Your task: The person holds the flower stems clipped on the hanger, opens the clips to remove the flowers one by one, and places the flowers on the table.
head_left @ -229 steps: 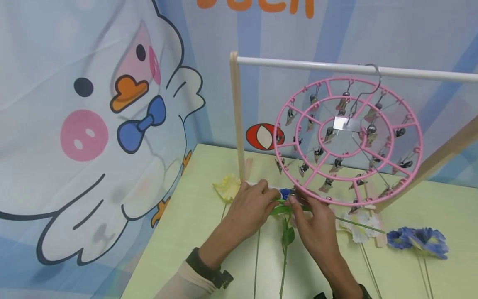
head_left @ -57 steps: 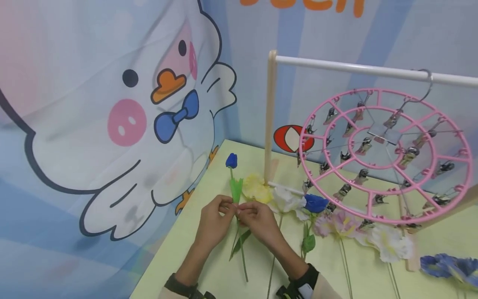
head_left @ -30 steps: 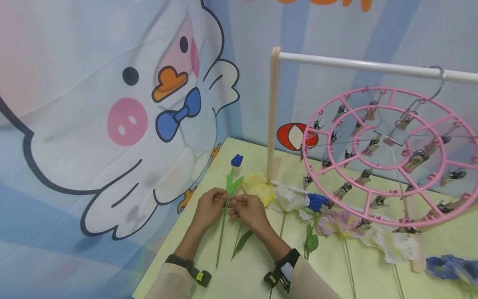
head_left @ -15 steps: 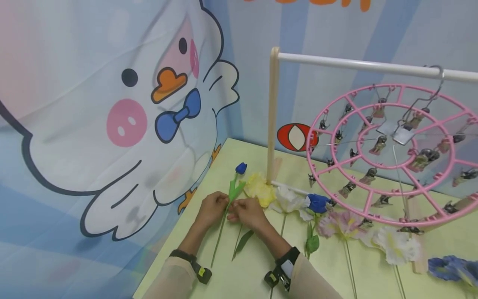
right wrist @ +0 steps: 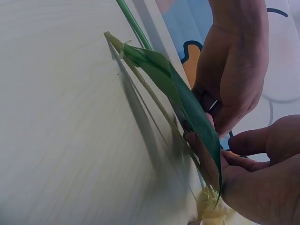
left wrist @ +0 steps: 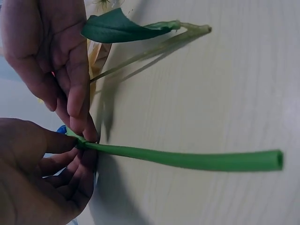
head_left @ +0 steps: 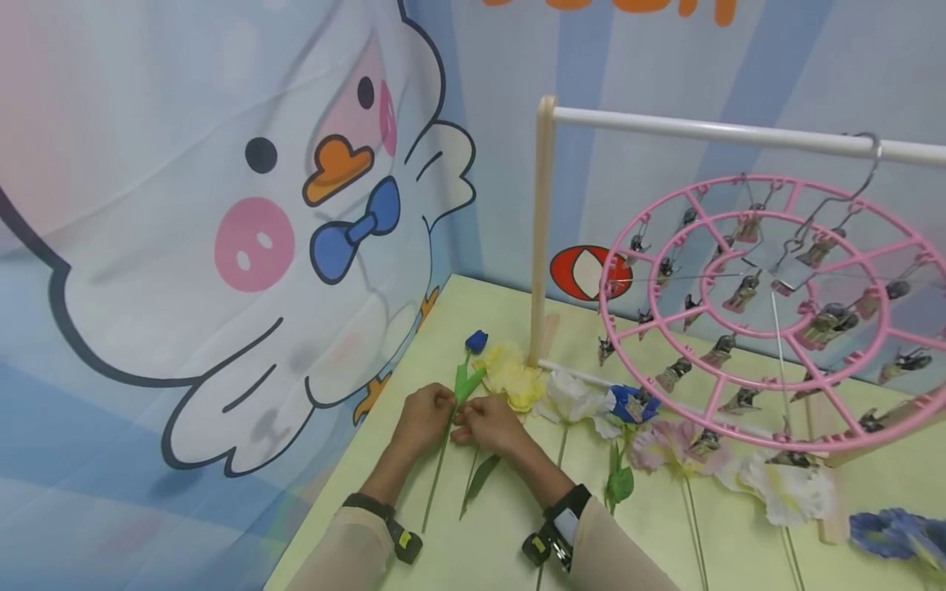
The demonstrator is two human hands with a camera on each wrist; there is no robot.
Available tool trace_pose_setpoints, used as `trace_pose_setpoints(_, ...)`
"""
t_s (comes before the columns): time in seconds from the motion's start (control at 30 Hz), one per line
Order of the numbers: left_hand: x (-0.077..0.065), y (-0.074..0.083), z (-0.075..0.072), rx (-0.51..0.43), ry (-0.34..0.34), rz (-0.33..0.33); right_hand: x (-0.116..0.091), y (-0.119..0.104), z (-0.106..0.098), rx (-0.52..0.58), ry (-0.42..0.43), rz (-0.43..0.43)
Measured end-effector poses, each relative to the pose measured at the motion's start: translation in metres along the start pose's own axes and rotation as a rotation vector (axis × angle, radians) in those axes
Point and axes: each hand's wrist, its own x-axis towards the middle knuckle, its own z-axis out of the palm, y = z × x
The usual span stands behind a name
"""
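Note:
A small blue tulip (head_left: 476,341) with bright green leaves (head_left: 469,380) is in the hands at the table's left side. My left hand (head_left: 424,420) pinches its green stem (left wrist: 187,157) just below the leaves. My right hand (head_left: 491,425) is beside it, fingers bent loosely and fingertips touching the stem near the leaves. In the right wrist view, its thumb and forefinger stand apart. Under the right hand lies another stem with a dark green leaf (right wrist: 192,110), running toward a yellow flower (head_left: 510,376).
A pink round clip hanger (head_left: 739,332) hangs from a white rail (head_left: 709,131) on a wooden frame (head_left: 543,230). Below are a white flower (head_left: 572,398), a larger blue flower (head_left: 633,402), a pink flower (head_left: 668,443), another white flower (head_left: 787,484) and a blue-violet flower (head_left: 894,532).
Both hands have left the larger blue flower under the hanger and come left to the tulip. The tulip's head has since sunk lower and leaned right, toward the yellow flower.

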Motion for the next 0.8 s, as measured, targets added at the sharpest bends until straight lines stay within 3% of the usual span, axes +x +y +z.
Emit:
trace_pose_setpoints(0.37,0.0,0.004,-0.003,0.051,0.029,0.028,-0.002,-0.004,-0.005,-0.046,0.018,-0.008)
trace_pose_setpoints(0.53,-0.003,0.004,-0.004,0.062,0.046,0.036,-0.006,-0.007,-0.01,-0.016,0.02,-0.028)
trace_pose_setpoints(0.63,-0.008,0.006,-0.004,0.091,0.05,0.074,-0.011,-0.007,-0.015,-0.009,0.022,-0.067)
trace_pose_setpoints(0.8,-0.021,0.019,-0.006,0.157,0.073,0.193,-0.028,-0.006,-0.032,-0.049,0.074,-0.145)
